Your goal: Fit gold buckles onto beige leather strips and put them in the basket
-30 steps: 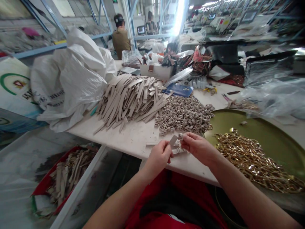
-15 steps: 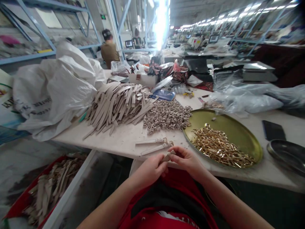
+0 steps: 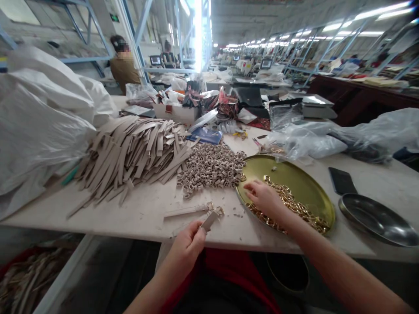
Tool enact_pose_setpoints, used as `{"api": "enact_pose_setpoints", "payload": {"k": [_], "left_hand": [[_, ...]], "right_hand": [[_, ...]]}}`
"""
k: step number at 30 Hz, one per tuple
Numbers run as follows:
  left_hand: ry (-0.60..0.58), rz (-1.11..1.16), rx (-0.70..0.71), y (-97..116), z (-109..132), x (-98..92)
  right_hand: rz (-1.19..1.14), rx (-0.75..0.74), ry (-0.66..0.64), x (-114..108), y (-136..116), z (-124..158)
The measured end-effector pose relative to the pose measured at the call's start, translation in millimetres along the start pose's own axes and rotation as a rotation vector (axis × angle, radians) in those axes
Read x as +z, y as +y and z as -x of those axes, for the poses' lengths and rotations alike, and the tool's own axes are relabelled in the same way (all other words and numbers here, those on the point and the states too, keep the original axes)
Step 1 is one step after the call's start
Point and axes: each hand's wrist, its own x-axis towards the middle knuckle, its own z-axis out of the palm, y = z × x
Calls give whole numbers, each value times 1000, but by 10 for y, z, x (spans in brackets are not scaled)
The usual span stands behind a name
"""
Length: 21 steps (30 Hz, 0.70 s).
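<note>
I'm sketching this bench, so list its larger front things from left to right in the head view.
White sack, pile of grey strips, heap of small loops, gold tray, flat black slab, dark metal dish.

"Colours around your tray [image 3: 299, 175]?"
"I've got taupe loops [image 3: 212, 169] left, taupe strips [image 3: 137, 150] farther left!"
"And on it?"
"Gold fittings [image 3: 296, 205] on olive-gold; to its right, a black phone [image 3: 342, 180]!"

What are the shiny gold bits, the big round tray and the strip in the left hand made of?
The gold bits look like polished metal: they glint brightly. The tray seems metal too, smooth and gold-coloured with a thin rim, though plastic is possible. The strip in the left hand looks like matte leather or imitation, grey-beige and without shine; I can't tell which.
</note>
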Motion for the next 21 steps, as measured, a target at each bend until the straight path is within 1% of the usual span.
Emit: {"api": "enact_pose_setpoints", "payload": {"k": [2, 3, 5, 7, 10, 12, 13, 15, 16, 18, 20, 21], "left_hand": [[5, -20, 7, -35, -77, 4], [3, -33, 14, -47, -113, 7], [-1, -52, 8, -57, -176, 12], [-10, -95, 8, -44, -222, 15], [-35, -198, 41, 12, -262, 21], [-59, -252, 65, 77, -271, 36], [-67, -269, 77, 118, -272, 50], [-70, -289, 110, 210, -268, 87], [-65, -297, 137, 256, -264, 108], [-47, -308, 200, 330, -247, 145], [-36, -319, 253, 364, -213, 167], [-37, -328, 267, 366, -187, 170]], "right_hand": [[116, 38, -37, -41, 298, -290], [142, 45, -69, -45, 409, -402], [145, 39, -127, -30, 552, -549], [146, 18, -154, -4, 611, -593], [136, -14, -147, 30, 569, -505], [78, -36, -114, 50, 442, -372], [8, -58, -95, 60, 344, -290], [-203, -114, -74, 72, 86, -108], [-320, -141, -88, 71, -63, -16], [-510, -181, -163, 49, -357, 159], [-626, -224, -226, 4, -588, 304], [-662, -244, -237, -22, -668, 361]]}}
